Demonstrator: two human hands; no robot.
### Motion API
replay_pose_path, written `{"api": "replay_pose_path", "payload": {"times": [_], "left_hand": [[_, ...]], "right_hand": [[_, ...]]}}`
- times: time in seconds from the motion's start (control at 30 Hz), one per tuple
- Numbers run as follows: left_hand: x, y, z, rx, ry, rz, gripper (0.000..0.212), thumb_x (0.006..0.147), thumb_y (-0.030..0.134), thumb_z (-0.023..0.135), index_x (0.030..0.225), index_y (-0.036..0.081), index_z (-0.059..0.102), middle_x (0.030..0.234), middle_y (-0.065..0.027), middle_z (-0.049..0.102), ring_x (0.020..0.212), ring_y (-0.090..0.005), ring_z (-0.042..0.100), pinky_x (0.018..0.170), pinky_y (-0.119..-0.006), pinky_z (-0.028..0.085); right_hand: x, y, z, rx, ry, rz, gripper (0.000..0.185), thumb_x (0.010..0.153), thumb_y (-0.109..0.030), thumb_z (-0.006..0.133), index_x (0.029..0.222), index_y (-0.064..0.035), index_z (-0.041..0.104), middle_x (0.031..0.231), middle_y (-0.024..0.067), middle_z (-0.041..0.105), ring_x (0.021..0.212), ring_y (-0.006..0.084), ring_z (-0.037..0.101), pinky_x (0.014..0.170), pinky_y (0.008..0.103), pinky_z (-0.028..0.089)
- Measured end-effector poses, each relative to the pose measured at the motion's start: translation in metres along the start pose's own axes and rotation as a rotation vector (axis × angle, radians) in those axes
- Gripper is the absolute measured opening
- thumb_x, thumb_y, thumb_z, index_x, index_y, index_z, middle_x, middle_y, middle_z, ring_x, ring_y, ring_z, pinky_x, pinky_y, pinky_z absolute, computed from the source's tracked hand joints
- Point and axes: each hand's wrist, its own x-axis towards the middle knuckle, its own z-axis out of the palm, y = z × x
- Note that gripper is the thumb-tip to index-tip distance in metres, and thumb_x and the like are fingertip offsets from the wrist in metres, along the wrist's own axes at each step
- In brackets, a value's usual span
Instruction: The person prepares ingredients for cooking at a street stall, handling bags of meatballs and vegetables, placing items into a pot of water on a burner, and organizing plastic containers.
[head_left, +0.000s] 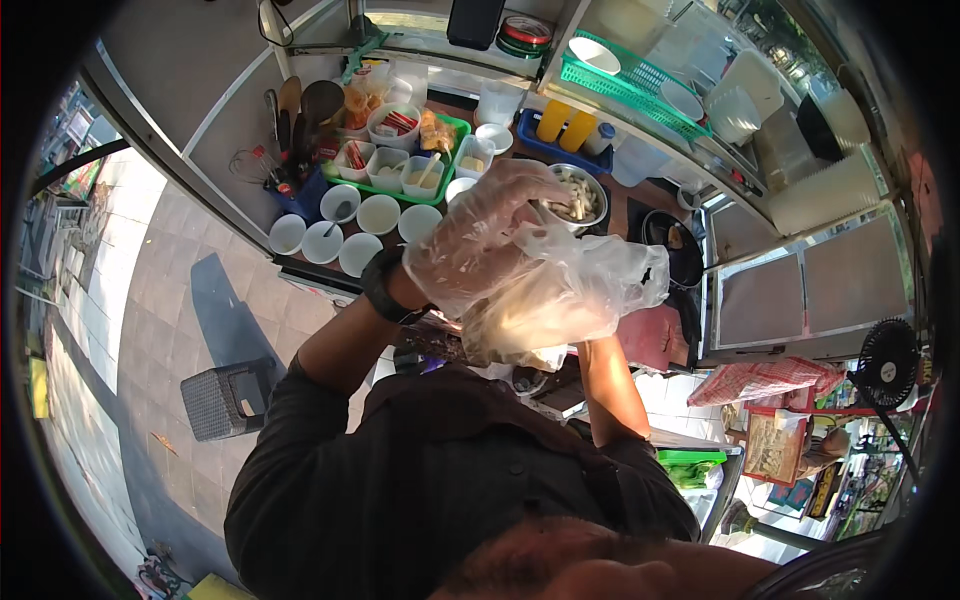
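My left hand (480, 232), in a clear disposable plastic glove, is raised over the counter with its fingers curled at the upper edge of a translucent plastic bag (570, 292). The bag is crumpled, and something pale shows through its lower part. My right forearm (613, 390) reaches up to the bag's lower right side. Whether my right hand is inside the bag or behind it cannot be made out. Just beyond the bag stands a steel bowl (577, 196) of pale cut pieces. A dark wristband (386, 285) circles my left wrist.
Several white bowls (379, 215) line the counter's left side beside a green tray (427, 196) of tubs. A blue tray (544, 146) holds yellow bottles. At right are a black pan (679, 251) and a red board (646, 337). A woven stool (225, 401) stands on the pavement.
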Motion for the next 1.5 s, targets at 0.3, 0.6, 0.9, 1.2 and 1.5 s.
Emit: {"api": "replay_pose_path", "payload": {"times": [0.3,0.6,0.9,1.2,1.5], "left_hand": [[-0.206,0.001,-0.210,0.261,0.238,-0.748,0.034,0.090,0.015,0.070,0.121,0.005,0.059,0.109,-0.0068,0.064,0.093,-0.0157,0.063,0.085,-0.034,0.053],[-0.326,0.018,-0.223,0.056,0.763,-1.088,0.028,0.094,0.024,0.074,0.114,0.007,0.063,0.095,-0.0025,0.065,0.085,-0.0143,0.065,0.075,-0.030,0.052],[-0.356,0.019,-0.227,0.016,0.841,-1.182,0.020,0.097,0.021,0.071,0.111,0.009,0.064,0.095,-0.0023,0.066,0.083,-0.0147,0.067,0.073,-0.029,0.054],[-0.323,-0.016,-0.225,-0.012,0.770,-1.190,0.022,0.096,0.020,0.072,0.112,0.008,0.064,0.097,-0.0026,0.066,0.083,-0.0147,0.066,0.074,-0.028,0.052],[-0.274,-0.031,-0.182,0.086,0.596,-1.224,0.027,0.096,0.023,0.072,0.116,0.008,0.062,0.101,-0.0031,0.064,0.085,-0.0145,0.066,0.079,-0.029,0.053]], "right_hand": [[0.251,-0.016,0.112,-0.100,0.286,-0.326,0.094,0.076,-0.051,0.077,0.154,-0.0132,0.040,0.156,0.0104,0.040,0.138,0.0276,0.047,0.113,0.0470,0.040],[0.463,-0.003,0.118,-0.475,0.659,-0.430,0.088,0.080,-0.055,0.071,0.153,-0.0153,0.042,0.156,0.0103,0.042,0.140,0.0286,0.046,0.114,0.0485,0.038],[0.511,0.022,0.149,-0.852,0.574,-0.261,0.082,0.085,-0.058,0.064,0.153,-0.0174,0.044,0.156,0.0102,0.044,0.141,0.0296,0.045,0.115,0.0500,0.036],[0.525,-0.002,0.121,-1.098,0.424,-0.148,0.078,0.089,-0.062,0.058,0.153,-0.0195,0.045,0.156,0.0101,0.045,0.143,0.0306,0.044,0.116,0.0516,0.034],[0.556,0.038,0.111,-1.315,-0.108,0.235,0.074,0.093,-0.066,0.052,0.152,-0.0216,0.047,0.156,0.0100,0.047,0.145,0.0316,0.043,0.117,0.0531,0.032]]}}
